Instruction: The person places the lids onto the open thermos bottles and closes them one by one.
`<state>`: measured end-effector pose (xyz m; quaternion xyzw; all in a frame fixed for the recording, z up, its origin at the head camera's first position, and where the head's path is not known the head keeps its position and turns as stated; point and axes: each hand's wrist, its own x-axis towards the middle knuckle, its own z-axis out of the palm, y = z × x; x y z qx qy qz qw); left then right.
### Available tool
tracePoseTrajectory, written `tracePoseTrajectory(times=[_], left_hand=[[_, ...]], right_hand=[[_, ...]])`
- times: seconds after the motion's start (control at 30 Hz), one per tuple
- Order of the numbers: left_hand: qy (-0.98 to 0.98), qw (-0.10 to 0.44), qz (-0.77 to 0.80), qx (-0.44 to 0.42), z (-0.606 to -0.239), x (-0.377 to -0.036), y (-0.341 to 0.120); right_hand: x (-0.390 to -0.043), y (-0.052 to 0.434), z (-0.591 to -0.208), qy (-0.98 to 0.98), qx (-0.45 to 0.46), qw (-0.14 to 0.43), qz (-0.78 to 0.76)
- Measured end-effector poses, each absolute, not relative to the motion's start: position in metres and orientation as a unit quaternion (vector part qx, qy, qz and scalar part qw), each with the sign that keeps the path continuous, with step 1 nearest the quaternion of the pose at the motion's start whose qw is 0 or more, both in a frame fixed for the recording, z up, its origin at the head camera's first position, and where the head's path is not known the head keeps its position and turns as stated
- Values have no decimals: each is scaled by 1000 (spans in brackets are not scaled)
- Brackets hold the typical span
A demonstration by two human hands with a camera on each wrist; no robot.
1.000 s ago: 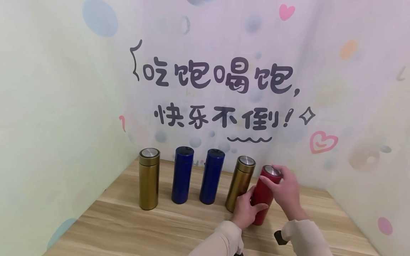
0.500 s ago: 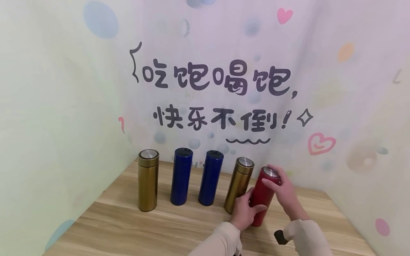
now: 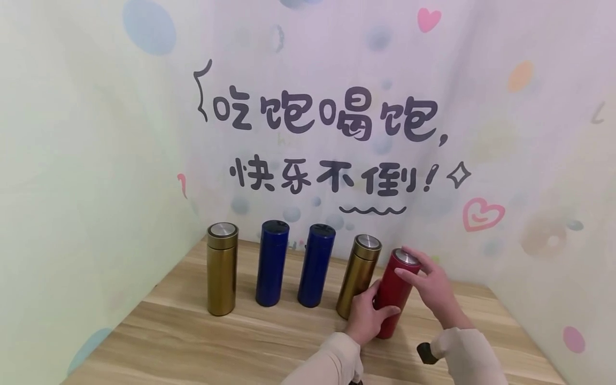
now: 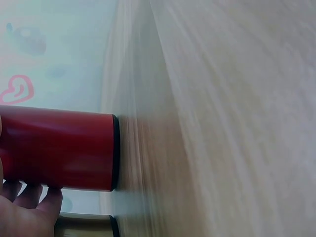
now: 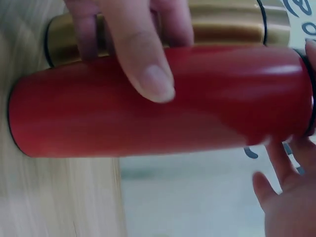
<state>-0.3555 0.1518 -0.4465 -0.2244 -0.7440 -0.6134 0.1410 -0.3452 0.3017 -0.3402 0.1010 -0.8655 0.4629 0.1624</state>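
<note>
A red thermos [image 3: 395,291] with a silver-topped lid stands at the right end of a row of bottles. Its lower body is gripped by my left hand [image 3: 368,318], thumb across the front. Around its top curls my right hand [image 3: 435,289], thumb on the near side just under the silver disc. In the right wrist view, the left thumb lies over the red thermos [image 5: 212,108], and the right hand [image 5: 296,197] reaches the lid end, partly out of frame. The left wrist view shows the thermos base [image 4: 116,153] on or very near the tabletop. Close beside stands a gold thermos [image 3: 358,272].
Two blue thermoses [image 3: 272,264] [image 3: 316,267] and another gold thermos [image 3: 222,272] stand upright to the left on the wood-grain table [image 3: 216,353]. Behind them hangs a printed cloth backdrop [image 3: 308,144], which also closes off both sides.
My right wrist and sleeve have swung slightly to the right while the fingers stay at the thermos top. The left hand and the thermos keep practically the same place.
</note>
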Motion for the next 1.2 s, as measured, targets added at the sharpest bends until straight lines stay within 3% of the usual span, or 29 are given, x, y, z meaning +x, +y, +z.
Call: tracePoseTrajectory(times=[0.43, 0.63, 0.73, 0.87, 1.07, 1.2], left_hand=[[-749, 149, -605, -225, -448, -359, 152], [-748, 114, -621, -207, -448, -359, 151], [-747, 106, -624, -202, -447, -358, 152], [-751, 128, -611, -217, -447, -358, 152], [-749, 162, -597, -237, -449, -359, 153], [-745, 161, -602, -237, -449, -360, 152]], right_hand=[[-346, 270, -352, -851, 32, 327, 409], [-351, 261, -361, -836, 3, 411, 363], [-350, 258, -361, -834, -3, 423, 354], [-347, 262, -356, -845, 13, 375, 382], [-345, 291, -345, -832, 107, 166, 518], [-348, 308, -341, -813, 154, 94, 553]])
